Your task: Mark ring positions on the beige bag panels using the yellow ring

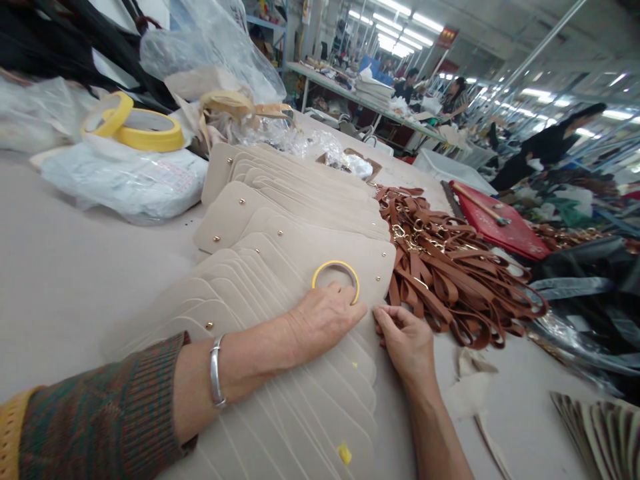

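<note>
My left hand [325,319], below a sleeve and a silver bangle, is closed on a thin roll of yellow tape [336,263] that stands above the beige panels. Close to it on the right, my right hand [407,337] has thumb and forefinger pinched together at the panels' right edge; whatever lies between those fingertips is too small to make out. Beneath both hands spread overlapping beige panels [300,393] with rounded corners, several bearing small gold studs [210,325]. A scrap of yellow tape [345,454] sticks to a lower panel.
Brown straps [450,267] with gold clasps are heaped right of the panels. Two yellow tape rolls [150,130] rest on a plastic-wrapped packet [125,177] at left. A red board [500,220] lies beyond the straps. Other people [550,143] are farther back among worktables.
</note>
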Action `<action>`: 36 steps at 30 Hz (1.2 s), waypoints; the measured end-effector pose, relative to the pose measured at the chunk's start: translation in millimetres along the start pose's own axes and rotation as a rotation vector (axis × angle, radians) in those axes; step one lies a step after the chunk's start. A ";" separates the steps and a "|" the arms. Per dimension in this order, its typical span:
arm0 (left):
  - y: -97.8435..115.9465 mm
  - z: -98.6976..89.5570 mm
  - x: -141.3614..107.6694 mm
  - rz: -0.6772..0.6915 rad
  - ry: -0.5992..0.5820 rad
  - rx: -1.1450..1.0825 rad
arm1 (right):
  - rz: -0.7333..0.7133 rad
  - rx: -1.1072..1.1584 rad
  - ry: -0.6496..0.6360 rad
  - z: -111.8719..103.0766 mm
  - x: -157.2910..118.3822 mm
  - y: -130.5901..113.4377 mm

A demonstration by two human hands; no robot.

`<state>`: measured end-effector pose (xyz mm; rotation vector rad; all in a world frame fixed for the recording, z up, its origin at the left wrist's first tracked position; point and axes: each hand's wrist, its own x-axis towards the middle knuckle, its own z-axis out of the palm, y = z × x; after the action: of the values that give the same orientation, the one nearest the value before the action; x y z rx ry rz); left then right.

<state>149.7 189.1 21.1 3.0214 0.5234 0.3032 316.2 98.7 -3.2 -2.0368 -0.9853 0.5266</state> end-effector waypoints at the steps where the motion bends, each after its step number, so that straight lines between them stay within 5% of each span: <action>1: -0.1 -0.1 -0.1 0.005 -0.002 0.007 | -0.034 -0.067 0.016 1.3 0.7 -1.2; 5: -0.5 -0.3 -1.2 -0.005 -0.005 0.018 | -0.105 -0.171 0.067 3.0 3.3 -2.8; 12: -0.7 -0.8 -0.9 -0.036 -0.018 -0.010 | 0.088 0.111 0.025 -8.6 -3.6 9.4; 21: -7.5 -7.6 1.3 -0.074 0.028 -0.035 | -0.219 -0.323 0.116 4.4 -3.2 -1.4; 26: -24.5 -11.6 9.5 -0.158 0.147 -0.005 | -0.336 -0.341 0.009 -0.9 -3.7 0.4; 36: -29.2 -11.8 4.5 -0.153 0.108 0.060 | -0.304 -0.364 -0.198 -11.0 -11.7 -14.3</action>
<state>141.9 218.3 30.7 3.0115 0.7815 0.4500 309.6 89.7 15.2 -2.1168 -1.5760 0.4120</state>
